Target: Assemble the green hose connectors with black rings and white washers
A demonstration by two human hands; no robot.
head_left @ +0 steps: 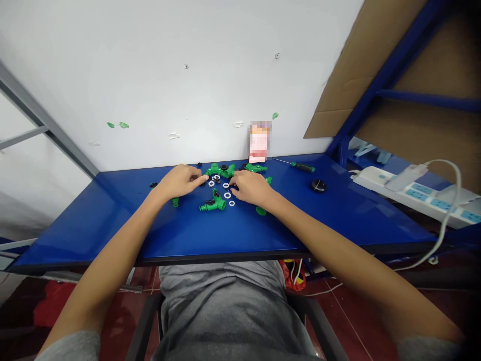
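Note:
My left hand (181, 181) rests over the left of a group of green plastic hose splitters, thumb stretched out and apart from the bent fingers, with nothing seen in it. A green Y-shaped splitter (213, 202) with black valve levers lies in front, between my hands. My right hand (251, 186) hovers at or touches the table beside several white rings, such as one ring (227, 195); thumb and index finger are apart. Behind the rings lie more green splitters (215, 170). Parts under both hands are hidden.
A dark-green-handled screwdriver (302, 168) and a round black object (318, 186) lie to the right on the blue table (330, 215). A lit phone-like screen (259, 143) leans on the wall. A white power strip (409, 190) with a cable stands at far right.

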